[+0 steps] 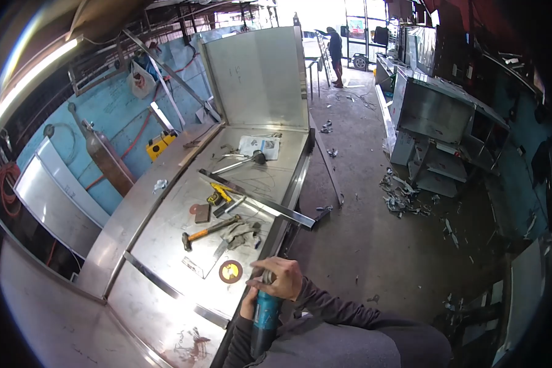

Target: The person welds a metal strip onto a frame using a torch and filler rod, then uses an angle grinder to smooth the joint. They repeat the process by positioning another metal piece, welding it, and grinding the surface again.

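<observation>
A teal angle grinder (265, 311) is held upright close to my body, at the table's near edge. My left hand (249, 303) is wrapped round its body from the left, mostly hidden behind it. Over the metal head at the top, my right hand (283, 277) curls its fingers and thumb. Just left of the hands lies a dark grinding disc (230, 272) with a yellow label, flat on the steel table (165, 245). Farther up are a grey glove (241, 234), a hammer (210, 232) with an orange-banded handle, and a yellow tape measure (214, 198).
A metal bar (257, 199) crosses the table and juts past its right edge; another strip (172, 288) lies nearer. An upright steel panel (254, 80) stands at the far end. Metal scraps (402, 193) litter the floor at right beside a steel cabinet (438, 116). A person (335, 56) stands far back.
</observation>
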Motion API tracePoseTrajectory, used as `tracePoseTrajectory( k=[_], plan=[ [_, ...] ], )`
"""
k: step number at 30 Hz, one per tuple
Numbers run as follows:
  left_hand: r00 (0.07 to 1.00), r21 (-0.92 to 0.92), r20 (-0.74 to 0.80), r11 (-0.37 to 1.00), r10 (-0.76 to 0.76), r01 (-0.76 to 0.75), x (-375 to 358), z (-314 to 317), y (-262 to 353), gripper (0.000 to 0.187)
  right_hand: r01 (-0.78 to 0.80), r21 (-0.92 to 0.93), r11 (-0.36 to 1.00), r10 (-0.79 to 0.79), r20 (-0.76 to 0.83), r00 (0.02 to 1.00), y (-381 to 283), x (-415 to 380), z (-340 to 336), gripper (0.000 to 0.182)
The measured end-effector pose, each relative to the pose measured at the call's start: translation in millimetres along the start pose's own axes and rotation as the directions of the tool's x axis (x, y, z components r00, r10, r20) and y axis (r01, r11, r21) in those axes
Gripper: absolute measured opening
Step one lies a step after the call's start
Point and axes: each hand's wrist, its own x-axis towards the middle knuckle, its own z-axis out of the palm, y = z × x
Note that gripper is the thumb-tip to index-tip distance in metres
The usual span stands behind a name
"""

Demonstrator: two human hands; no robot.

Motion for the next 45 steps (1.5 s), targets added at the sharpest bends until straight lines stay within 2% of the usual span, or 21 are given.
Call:
tracePoseTrajectory(
  k=[1,3,6,8,9,12,13,17,19,22,23,24,25,26,28,31,34,38,40,41,45],
  plan=[
    [1.0,-0.013,-0.005,1.0,-0.005,0.005,2,-12,-12,0.058,0.227,0.002,0.974,-0.227,0.001,0.974,12,2,0,0.037],
    [1.0,-0.085,0.008,0.996,0.002,-0.001,16,-47,-28,0.057,0.25,-0.006,0.968,-0.248,0.111,0.962,20,7,1,0.037],
    [0.997,-0.112,-0.074,0.993,0.012,-0.021,0,-14,-9,0.056,0.279,0.014,0.96,-0.273,0.267,0.924,12,19,3,0.038],
    [0.994,-0.173,-0.101,0.983,0.049,-0.066,1,-22,-18,0.059,0.365,-0.258,0.895,-0.386,-0.034,0.922,-19,27,-2,0.035],
    [0.987,-0.231,-0.134,0.966,0.088,-0.118,3,-26,-19,0.061,0.257,-0.342,0.904,-0.307,-0.1,0.946,-30,20,-2,0.036],
    [0.986,-0.245,-0.134,0.961,0.101,-0.132,-2,-16,-16,0.06,0.173,-0.173,0.97,-0.196,-0.125,0.973,-1,4,26,0.032],
    [0.986,-0.196,-0.155,0.977,0.058,-0.088,-2,-13,-14,0.06,0.123,-0.025,0.992,-0.122,0.037,0.992,5,4,26,0.024],
    [0.986,-0.216,-0.16,0.973,0.05,-0.085,-2,-8,-9,0.064,0.3,-0.057,0.952,-0.286,0.184,0.941,20,18,15,0.021],
    [0.984,-0.306,0.174,0.947,-0.047,0.099,-6,-10,-7,0.068,0.544,0.067,0.837,-0.501,0.495,0.71,24,32,3,0.021],
    [0.981,-0.208,0.155,0.967,-0.116,0.147,-6,-12,-11,0.073,0.59,0.21,0.78,-0.585,0.583,0.564,25,48,-17,0.046],
    [0.98,-0.257,0.18,0.957,-0.088,0.134,-5,-14,-10,0.076,0.657,0.15,0.739,-0.624,0.52,0.583,37,63,-29,0.07],
    [0.98,-0.258,0.181,0.957,-0.084,0.13,-7,-14,-7,0.076,0.693,0.078,0.717,-0.671,0.348,0.655,48,85,-51,0.072],
    [0.982,-0.396,0.188,0.915,0.003,0.073,-12,-13,-2,0.077,0.375,-0.152,0.915,-0.357,0.132,0.925,58,85,-69,0.06],
    [0.979,-0.527,0.185,0.85,0.085,0.026,-14,-12,2,0.078,0.375,-0.161,0.913,-0.356,0.135,0.925,67,81,-64,0.06],
    [0.957,-0.592,0.261,0.804,0.126,0.055,-11,-23,4,0.079,0.108,-0.202,0.973,-0.166,-0.295,0.941,85,63,-43,0.043],
    [0.971,-0.572,0.198,0.82,0.134,0.003,-7,-40,-3,0.08,0.161,0.136,0.978,-0.17,0.054,0.984,31,32,6,0.025],
    [0.991,-0.385,0.121,0.923,0.059,-0.008,-5,-53,-15,0.08,0.086,0.178,0.98,-0.13,0.254,0.958,18,22,29,0.03],
    [0.984,-0.473,0.17,0.88,0.055,0.033,-1,-44,-19,0.079,0.092,0.198,0.976,-0.157,0.345,0.926,37,30,17,0.033],
    [0.976,-0.536,0.21,0.842,0.061,0.063,-1,-37,-17,0.079,0.315,0.115,0.942,-0.334,0.275,0.901,53,48,-4,0.035],
    [0.965,-0.592,0.253,0.801,0.072,0.095,0,-35,-17,0.078,0.317,-0.088,0.944,-0.291,0.223,0.93,65,53,-10,0.037],
    [0.966,-0.606,0.249,0.79,0.076,0.094,0,-46,-20,0.079,0.165,0.042,0.985,-0.17,0.269,0.948,45,38,13,0.038]
  ],
)
